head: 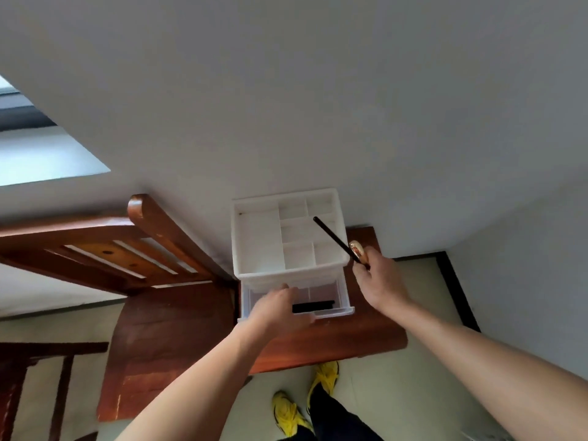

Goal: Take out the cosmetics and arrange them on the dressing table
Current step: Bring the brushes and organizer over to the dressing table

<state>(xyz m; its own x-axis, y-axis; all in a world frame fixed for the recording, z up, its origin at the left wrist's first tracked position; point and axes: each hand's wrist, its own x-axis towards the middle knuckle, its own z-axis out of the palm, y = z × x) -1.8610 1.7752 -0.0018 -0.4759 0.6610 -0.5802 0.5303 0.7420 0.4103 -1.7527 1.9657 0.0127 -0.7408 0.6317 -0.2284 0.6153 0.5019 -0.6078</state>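
A white plastic organiser with divided top compartments stands on the wooden dressing table against the wall. Its lower drawer is pulled out, and a black stick-shaped cosmetic lies in it. My left hand reaches into that drawer, fingers bent down over its left part; what they touch is hidden. My right hand grips a thin black pencil-like cosmetic together with a small gold-coloured item, held over the organiser's right edge.
A wooden chair stands left of the organiser, pushed against the table. A white wall rises behind, with a corner at the right. Part of another dark wooden frame is at lower left. My yellow shoes stand on the pale floor.
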